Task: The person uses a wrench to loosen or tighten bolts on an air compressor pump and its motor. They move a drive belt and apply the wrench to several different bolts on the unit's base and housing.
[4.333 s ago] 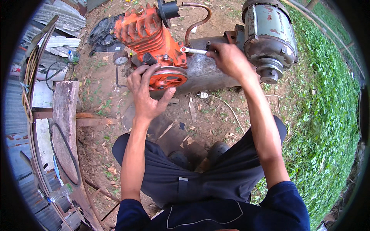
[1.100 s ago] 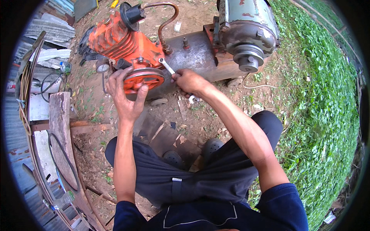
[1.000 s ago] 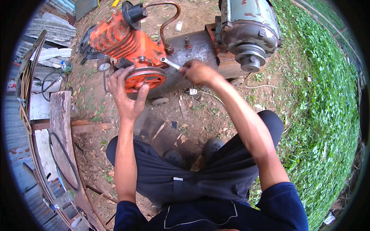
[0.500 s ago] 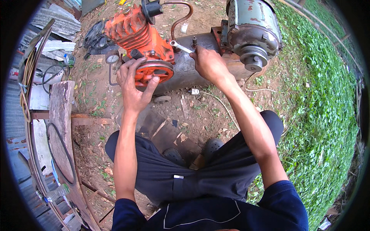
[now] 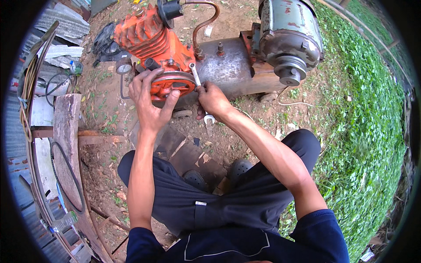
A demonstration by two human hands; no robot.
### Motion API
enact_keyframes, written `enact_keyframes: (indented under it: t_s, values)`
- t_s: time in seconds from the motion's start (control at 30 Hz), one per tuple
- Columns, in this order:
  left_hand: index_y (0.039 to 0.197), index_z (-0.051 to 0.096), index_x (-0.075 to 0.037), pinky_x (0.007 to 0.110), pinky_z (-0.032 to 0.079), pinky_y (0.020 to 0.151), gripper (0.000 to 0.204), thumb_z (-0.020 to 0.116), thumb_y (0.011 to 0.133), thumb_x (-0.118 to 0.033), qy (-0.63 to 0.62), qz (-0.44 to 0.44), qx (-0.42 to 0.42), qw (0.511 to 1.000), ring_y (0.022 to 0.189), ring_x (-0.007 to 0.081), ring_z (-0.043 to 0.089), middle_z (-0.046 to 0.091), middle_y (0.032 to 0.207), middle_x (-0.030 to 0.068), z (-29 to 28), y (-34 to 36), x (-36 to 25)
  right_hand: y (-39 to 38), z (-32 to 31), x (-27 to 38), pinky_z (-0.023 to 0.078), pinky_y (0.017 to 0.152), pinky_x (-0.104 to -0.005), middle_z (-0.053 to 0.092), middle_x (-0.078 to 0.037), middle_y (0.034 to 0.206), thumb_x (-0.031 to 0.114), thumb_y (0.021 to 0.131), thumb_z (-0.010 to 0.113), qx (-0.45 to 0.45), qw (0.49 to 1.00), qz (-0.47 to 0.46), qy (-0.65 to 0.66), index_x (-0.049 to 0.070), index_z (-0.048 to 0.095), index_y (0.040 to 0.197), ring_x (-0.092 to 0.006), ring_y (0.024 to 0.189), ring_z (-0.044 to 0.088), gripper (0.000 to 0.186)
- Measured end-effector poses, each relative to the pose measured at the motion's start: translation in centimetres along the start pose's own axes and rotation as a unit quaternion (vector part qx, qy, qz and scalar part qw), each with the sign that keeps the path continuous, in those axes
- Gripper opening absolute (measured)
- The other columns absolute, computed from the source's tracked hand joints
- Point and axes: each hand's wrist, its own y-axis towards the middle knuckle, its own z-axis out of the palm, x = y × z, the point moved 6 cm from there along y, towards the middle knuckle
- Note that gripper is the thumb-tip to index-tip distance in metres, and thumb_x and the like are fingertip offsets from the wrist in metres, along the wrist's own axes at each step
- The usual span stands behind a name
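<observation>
My left hand (image 5: 148, 103) grips the left rim of the orange pulley wheel (image 5: 189, 84), fingers over the top and thumb on its near face. The wheel sits on the front of an orange finned compressor pump (image 5: 151, 41). My right hand (image 5: 213, 101) is closed around the middle of a silver combination wrench (image 5: 195, 75). The wrench's ring end points up at the pump's lower right corner, beside the wheel; whether it sits on a bolt I cannot tell. Its open jaw sticks out below my fingers.
The pump and a grey motor (image 5: 289, 26) with a stepped pulley (image 5: 289, 73) are mounted on a rusty tank (image 5: 234, 61). A pressure gauge (image 5: 124, 68) stands left. A black belt (image 5: 80, 186) hangs by a wooden plank (image 5: 66, 118). Grass (image 5: 359, 144) covers the right side.
My right hand has moved left and down from above the tank to beside the pulley wheel, turning the wrench from slanted to nearly upright. My left hand keeps its grip on the wheel.
</observation>
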Motion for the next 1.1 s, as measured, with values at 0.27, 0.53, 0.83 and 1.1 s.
enact_keyframes:
  t_s: [0.27,0.53,0.83,1.1]
  values:
    - [0.125,0.063,-0.011,0.048,0.032,0.103,0.062,0.077,0.079,-0.049,0.001,-0.005,0.009,1.000,0.115,0.0325,0.047,0.054,0.120,0.0123,-0.2,-0.2,0.1,2.4,-7.6,3.9,0.055,0.073,-0.0461,0.071,-0.021,0.086,0.033,0.098,0.062,-0.068,0.928,-0.039,-0.364,-0.001,0.069,0.108,-0.0283,0.079,0.071,0.036]
    - [0.126,0.063,-0.013,0.047,0.033,0.102,0.060,0.078,0.079,-0.048,-0.001,0.004,0.011,1.000,0.114,0.0321,0.047,0.054,0.120,0.0122,-0.4,0.1,0.1,2.0,-8.2,8.3,0.053,0.077,-0.0529,0.071,-0.022,0.094,0.037,0.099,0.057,-0.110,0.756,-0.267,-0.587,0.006,0.069,0.102,-0.0422,0.090,0.069,0.033]
    - [0.126,0.063,-0.012,0.048,0.033,0.103,0.060,0.078,0.079,-0.047,-0.021,0.001,0.011,1.000,0.114,0.0316,0.048,0.055,0.119,0.0113,-0.3,0.1,-0.1,-2.4,-7.1,8.2,0.053,0.077,-0.0544,0.069,-0.027,0.088,0.029,0.098,0.057,-0.169,0.837,-0.208,-0.478,0.000,0.065,0.102,-0.0438,0.087,0.069,0.030]
    - [0.127,0.061,-0.010,0.048,0.032,0.104,0.061,0.075,0.082,-0.049,0.000,0.004,0.008,1.000,0.115,0.0307,0.049,0.055,0.120,0.0111,0.1,0.1,0.0,-0.3,-2.3,2.0,0.056,0.051,-0.0427,0.066,-0.021,0.068,0.023,0.104,0.047,-0.047,0.962,-0.127,-0.239,-0.009,0.055,0.100,-0.0282,0.047,0.066,0.033]
